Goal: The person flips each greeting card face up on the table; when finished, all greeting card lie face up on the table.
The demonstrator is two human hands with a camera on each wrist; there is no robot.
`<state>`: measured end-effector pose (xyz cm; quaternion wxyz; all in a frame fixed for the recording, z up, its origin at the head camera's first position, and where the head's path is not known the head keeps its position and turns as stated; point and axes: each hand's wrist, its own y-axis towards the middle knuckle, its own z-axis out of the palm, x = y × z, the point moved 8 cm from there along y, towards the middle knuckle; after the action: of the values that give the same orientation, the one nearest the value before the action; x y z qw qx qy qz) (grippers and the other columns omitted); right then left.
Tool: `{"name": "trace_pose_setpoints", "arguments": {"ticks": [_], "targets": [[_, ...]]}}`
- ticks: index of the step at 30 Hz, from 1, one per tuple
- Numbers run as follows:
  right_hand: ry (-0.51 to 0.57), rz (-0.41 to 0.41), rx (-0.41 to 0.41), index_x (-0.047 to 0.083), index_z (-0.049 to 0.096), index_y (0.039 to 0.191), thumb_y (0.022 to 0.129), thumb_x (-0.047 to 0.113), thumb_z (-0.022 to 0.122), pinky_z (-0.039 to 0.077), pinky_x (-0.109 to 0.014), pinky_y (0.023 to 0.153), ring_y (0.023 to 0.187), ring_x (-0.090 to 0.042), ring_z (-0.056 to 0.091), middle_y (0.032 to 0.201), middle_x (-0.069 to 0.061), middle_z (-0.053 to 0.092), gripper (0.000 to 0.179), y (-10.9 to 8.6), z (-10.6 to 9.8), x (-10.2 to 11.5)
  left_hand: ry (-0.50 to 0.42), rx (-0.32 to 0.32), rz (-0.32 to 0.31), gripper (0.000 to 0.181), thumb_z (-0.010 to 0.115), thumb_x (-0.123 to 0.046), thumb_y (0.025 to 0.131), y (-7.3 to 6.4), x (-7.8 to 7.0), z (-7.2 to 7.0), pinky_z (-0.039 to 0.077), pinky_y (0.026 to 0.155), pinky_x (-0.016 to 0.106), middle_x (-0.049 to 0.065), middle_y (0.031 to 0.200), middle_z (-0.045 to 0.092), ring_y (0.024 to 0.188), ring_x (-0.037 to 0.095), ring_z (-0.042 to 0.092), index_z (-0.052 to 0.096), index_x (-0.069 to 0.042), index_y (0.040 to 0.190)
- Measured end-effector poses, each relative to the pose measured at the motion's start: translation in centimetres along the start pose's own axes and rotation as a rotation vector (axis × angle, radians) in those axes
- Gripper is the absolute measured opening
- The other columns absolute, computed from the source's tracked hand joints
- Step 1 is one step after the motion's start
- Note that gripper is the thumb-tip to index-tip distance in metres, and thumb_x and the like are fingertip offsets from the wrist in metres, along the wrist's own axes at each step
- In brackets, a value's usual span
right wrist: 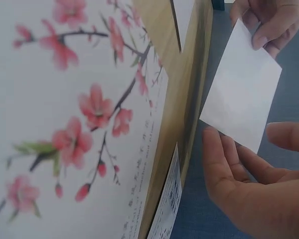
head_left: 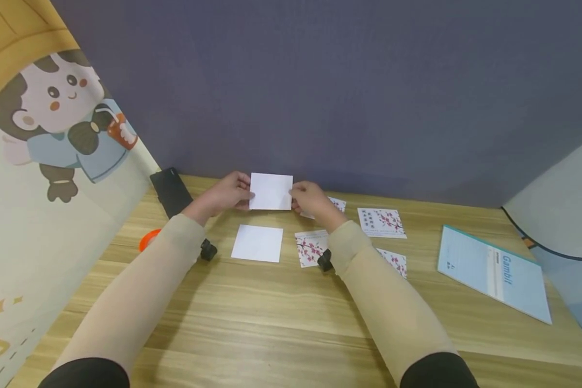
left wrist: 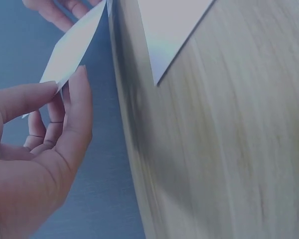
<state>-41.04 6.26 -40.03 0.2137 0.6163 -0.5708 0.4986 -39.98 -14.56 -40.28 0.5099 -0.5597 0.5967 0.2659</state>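
A blank white card point(head_left: 271, 192) is held up by its two side edges near the back of the table. My left hand point(head_left: 230, 193) pinches its left edge, thumb in front and fingers behind, as the left wrist view also shows. At the opposite edge my right hand point(head_left: 312, 200) holds it between thumb and fingers point(right wrist: 217, 157). Below, another blank white card point(head_left: 257, 243) lies flat. Beside and partly under the right forearm lie flower-printed cards, one at the near left point(head_left: 310, 249) and one farther right point(head_left: 382, 223).
A black flat object point(head_left: 171, 189) lies at the back left, with an orange round object point(head_left: 148, 238) partly behind the left sleeve. A light blue notebook point(head_left: 494, 277) lies at the right. A dark partition point(head_left: 320, 97) rises at the table's back edge.
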Motion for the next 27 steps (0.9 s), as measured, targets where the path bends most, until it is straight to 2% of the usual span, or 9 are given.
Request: {"name": "trace_pose_setpoints", "arguments": {"ticks": [5, 12, 18, 21, 27], "targets": [[0.038, -0.021, -0.015, 0.001, 0.047, 0.156, 0.114, 0.025, 0.048, 0.057, -0.045, 0.113, 0.128, -0.036, 0.065, 0.148, -0.02, 0.059, 0.049, -0.6, -0.5, 0.1, -0.003, -0.017, 0.025, 0.042, 0.054, -0.005, 0.109, -0.1, -0.6, 0.2, 0.063, 0.104, 0.045, 0.015, 0.129, 0.044, 0.11, 0.028, 0.06, 0.034, 0.005, 0.145], [0.09, -0.028, -0.051, 0.002, 0.051, 0.153, 0.115, 0.029, 0.045, 0.058, -0.044, 0.111, 0.127, -0.035, 0.066, 0.143, -0.018, 0.063, 0.047, -1.2, -1.3, 0.0, 0.059, -0.045, 0.102, 0.036, 0.053, -0.007, 0.11, -1.0, -1.7, 0.5, 0.062, 0.104, 0.047, 0.022, 0.142, 0.043, 0.113, 0.033, 0.061, 0.035, 0.001, 0.14], [0.217, -0.011, -0.002, -0.001, 0.055, 0.147, 0.117, 0.032, 0.041, 0.059, -0.047, 0.111, 0.13, -0.041, 0.067, 0.145, -0.022, 0.064, 0.047, -1.0, -1.1, -0.3, 0.188, -0.104, 0.188, 0.03, 0.051, -0.011, 0.111, -1.9, -2.8, 0.7, 0.06, 0.099, 0.045, 0.02, 0.138, 0.048, 0.125, 0.035, 0.06, 0.038, -0.002, 0.136], [0.269, -0.005, 0.031, -0.001, 0.055, 0.147, 0.118, 0.034, 0.037, 0.058, -0.048, 0.112, 0.13, -0.042, 0.066, 0.145, -0.022, 0.063, 0.049, -0.9, -0.9, -0.3, 0.24, -0.142, 0.221, 0.028, 0.052, -0.013, 0.11, -2.4, -3.4, 0.7, 0.058, 0.095, 0.043, 0.019, 0.134, 0.053, 0.126, 0.036, 0.061, 0.041, -0.004, 0.134], [0.406, 0.017, 0.062, -0.003, 0.054, 0.148, 0.118, 0.035, 0.035, 0.057, -0.048, 0.114, 0.126, -0.041, 0.066, 0.146, -0.025, 0.061, 0.052, -0.8, -0.8, -0.4, 0.296, -0.195, 0.272, 0.024, 0.055, -0.014, 0.11, -3.2, -4.1, 1.0, 0.06, 0.097, 0.046, 0.018, 0.133, 0.06, 0.129, 0.035, 0.061, 0.045, -0.005, 0.13]]}}
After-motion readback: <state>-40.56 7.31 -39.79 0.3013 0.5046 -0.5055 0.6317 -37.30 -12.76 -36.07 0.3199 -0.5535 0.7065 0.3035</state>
